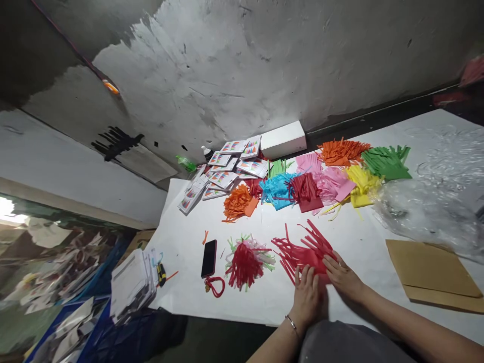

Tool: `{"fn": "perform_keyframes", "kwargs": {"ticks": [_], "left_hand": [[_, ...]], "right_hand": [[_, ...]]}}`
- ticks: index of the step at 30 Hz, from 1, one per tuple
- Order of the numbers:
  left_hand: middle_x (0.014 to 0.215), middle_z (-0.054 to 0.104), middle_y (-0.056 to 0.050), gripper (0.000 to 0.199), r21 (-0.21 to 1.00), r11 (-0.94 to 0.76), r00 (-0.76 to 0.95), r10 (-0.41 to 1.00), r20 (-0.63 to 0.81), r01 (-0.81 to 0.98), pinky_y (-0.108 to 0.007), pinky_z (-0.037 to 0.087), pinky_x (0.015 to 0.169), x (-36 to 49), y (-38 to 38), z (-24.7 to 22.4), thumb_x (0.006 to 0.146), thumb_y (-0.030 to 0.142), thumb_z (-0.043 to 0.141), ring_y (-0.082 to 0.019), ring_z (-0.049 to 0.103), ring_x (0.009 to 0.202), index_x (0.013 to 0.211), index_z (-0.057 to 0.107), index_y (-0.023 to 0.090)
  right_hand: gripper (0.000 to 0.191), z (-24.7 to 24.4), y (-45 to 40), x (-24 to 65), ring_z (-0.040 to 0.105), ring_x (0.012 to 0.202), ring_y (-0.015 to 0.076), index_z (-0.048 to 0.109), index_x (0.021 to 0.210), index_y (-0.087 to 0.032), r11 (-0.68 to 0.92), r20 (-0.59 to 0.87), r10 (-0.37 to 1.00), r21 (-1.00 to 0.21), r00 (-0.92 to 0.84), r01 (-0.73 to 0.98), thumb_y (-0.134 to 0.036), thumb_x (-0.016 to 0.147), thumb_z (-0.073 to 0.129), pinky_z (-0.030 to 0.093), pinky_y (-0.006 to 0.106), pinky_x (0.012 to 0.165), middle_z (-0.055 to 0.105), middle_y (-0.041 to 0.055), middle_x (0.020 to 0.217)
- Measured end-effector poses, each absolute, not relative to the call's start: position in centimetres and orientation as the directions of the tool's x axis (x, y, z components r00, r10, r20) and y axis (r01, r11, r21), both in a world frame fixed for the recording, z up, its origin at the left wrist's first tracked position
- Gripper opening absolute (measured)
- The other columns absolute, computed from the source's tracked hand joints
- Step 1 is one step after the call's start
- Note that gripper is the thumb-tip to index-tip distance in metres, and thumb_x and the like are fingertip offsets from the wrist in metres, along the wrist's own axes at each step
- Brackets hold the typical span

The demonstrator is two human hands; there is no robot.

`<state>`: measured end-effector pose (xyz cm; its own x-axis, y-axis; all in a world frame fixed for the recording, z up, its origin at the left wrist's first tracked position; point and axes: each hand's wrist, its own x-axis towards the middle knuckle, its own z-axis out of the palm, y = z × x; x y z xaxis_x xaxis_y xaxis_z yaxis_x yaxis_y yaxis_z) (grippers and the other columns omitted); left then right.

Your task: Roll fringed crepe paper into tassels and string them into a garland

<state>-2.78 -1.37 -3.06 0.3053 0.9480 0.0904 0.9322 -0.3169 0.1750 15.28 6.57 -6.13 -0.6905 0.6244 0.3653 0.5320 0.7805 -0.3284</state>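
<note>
A sheet of red fringed paper (302,254) lies on the white-covered table in front of me, its cut strips fanned away from my body. My left hand (307,292) is closed on the near edge, fingertips on top and thumb hidden. At the right edge, my right hand (342,275) grips the same paper between its fingers. Left of it rests a tassel bunch (245,264), dark red strips over pale green and pink ones. Behind are folded fringed bundles, among them a dark red one (307,191), a blue one (278,189) and an orange one (241,202).
A phone (209,258) and a red cord loop (216,286) lie at left, near a stack of white packs (132,285) and a yellow-black cutter (162,275). Printed packets (223,179) and a white box (283,140) stand by the wall. Plastic bags (423,206) and brown cardboard (431,272) lie right.
</note>
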Motion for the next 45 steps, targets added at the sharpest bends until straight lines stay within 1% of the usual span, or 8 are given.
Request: {"fn": "perform_keyframes", "kwargs": {"ticks": [4, 7, 17, 21, 24, 31, 37, 45], "left_hand": [[0.121, 0.066, -0.008, 0.033, 0.218, -0.351, 0.362, 0.932, -0.011, 0.911, -0.046, 0.032, 0.112, -2.2, -0.4, -3.8, 0.095, 0.015, 0.043, -0.022, 0.057, 0.116, 0.126, 0.054, 0.016], [0.105, 0.069, -0.004, 0.029, 0.212, -0.369, 0.387, 0.921, -0.048, 0.905, -0.046, 0.038, 0.106, -2.5, 0.3, -3.6, 0.097, 0.017, 0.043, -0.02, 0.061, 0.1, 0.123, 0.055, 0.018], [0.097, 0.065, -0.002, 0.009, 0.176, -0.402, 0.418, 0.907, -0.06, 0.898, -0.042, 0.043, 0.096, -2.8, 0.6, -4.2, 0.094, 0.019, 0.056, -0.021, 0.058, 0.094, 0.097, 0.064, 0.021], [0.095, 0.065, -0.003, 0.01, 0.207, -0.386, 0.405, 0.912, -0.059, 0.899, -0.045, 0.041, 0.099, -2.2, 0.2, -4.9, 0.094, 0.02, 0.056, -0.021, 0.057, 0.095, 0.098, 0.065, 0.021], [0.1, 0.065, -0.005, 0.015, 0.248, -0.357, 0.384, 0.921, -0.067, 0.901, -0.046, 0.04, 0.1, -2.2, 0.0, -4.9, 0.094, 0.019, 0.057, -0.023, 0.056, 0.099, 0.107, 0.064, 0.021], [0.104, 0.068, 0.0, 0.011, 0.426, -0.221, 0.303, 0.944, -0.133, 0.877, -0.028, 0.043, 0.091, -3.3, 0.0, -3.0, 0.092, 0.019, 0.06, -0.017, 0.057, 0.101, 0.099, 0.067, 0.024], [0.093, 0.07, -0.007, 0.029, 0.452, 0.157, -0.041, 0.966, -0.256, 0.878, -0.029, 0.044, 0.076, -2.9, 2.0, -2.1, 0.1, 0.025, 0.04, -0.019, 0.062, 0.085, 0.093, 0.067, 0.016], [0.091, 0.072, -0.012, 0.024, 0.402, 0.413, -0.255, 0.885, -0.39, 0.817, -0.029, 0.039, 0.072, -2.9, 4.7, -1.2, 0.094, 0.027, 0.049, -0.022, 0.064, 0.084, 0.086, 0.068, 0.014]], "right_hand": [[0.031, -6.8, 5.2, 16.8, 0.06, 0.113, 0.0203, 0.07, 0.1, -0.019, 0.843, 0.383, 0.538, -0.253, -0.751, 0.475, -0.007, 0.084, 0.046, 0.037, 0.039, 0.108, 0.071, 0.0071, 0.112], [0.025, -6.4, 4.8, 17.6, 0.061, 0.109, 0.024, 0.069, 0.097, -0.02, 0.779, 0.35, 0.627, -0.247, -0.697, 0.577, -0.011, 0.084, 0.05, 0.035, 0.046, 0.107, 0.072, 0.0084, 0.106], [0.032, -3.1, 4.9, 25.2, 0.057, 0.107, 0.0382, 0.06, 0.114, -0.012, 0.127, 0.353, 0.935, -0.274, -0.023, 0.953, -0.022, 0.089, 0.044, 0.044, 0.058, 0.086, 0.057, 0.0241, 0.123], [0.047, -2.8, 3.9, 22.0, 0.05, 0.121, 0.0315, 0.053, 0.129, -0.015, 0.605, 0.418, 0.777, -0.293, -0.47, 0.741, -0.006, 0.084, 0.042, 0.036, 0.051, 0.103, 0.054, 0.0189, 0.131], [0.046, -3.7, 4.1, 17.7, 0.059, 0.103, 0.0199, 0.057, 0.124, -0.022, 0.823, 0.386, 0.567, -0.296, -0.728, 0.484, -0.005, 0.084, 0.044, 0.042, 0.036, 0.099, 0.066, 0.0057, 0.111], [0.022, -5.8, 5.7, 18.2, 0.056, 0.078, 0.0207, 0.062, 0.074, -0.018, 0.77, 0.253, 0.626, -0.35, -0.738, 0.533, -0.012, 0.091, 0.05, 0.043, 0.037, 0.08, 0.062, 0.0044, 0.078], [0.021, -4.9, 7.2, 17.1, 0.06, 0.086, 0.0208, 0.065, 0.083, -0.017, 0.595, 0.03, 0.776, -0.366, -0.63, 0.716, -0.022, 0.098, 0.05, 0.044, 0.039, 0.082, 0.065, 0.0039, 0.084], [0.023, -3.9, 10.5, 13.7, 0.065, 0.083, 0.0159, 0.064, 0.105, -0.015, 0.343, -0.323, 0.843, -0.292, -0.43, 0.893, -0.037, 0.097, 0.058, 0.056, 0.035, 0.075, 0.067, 0.004, 0.099]]}}
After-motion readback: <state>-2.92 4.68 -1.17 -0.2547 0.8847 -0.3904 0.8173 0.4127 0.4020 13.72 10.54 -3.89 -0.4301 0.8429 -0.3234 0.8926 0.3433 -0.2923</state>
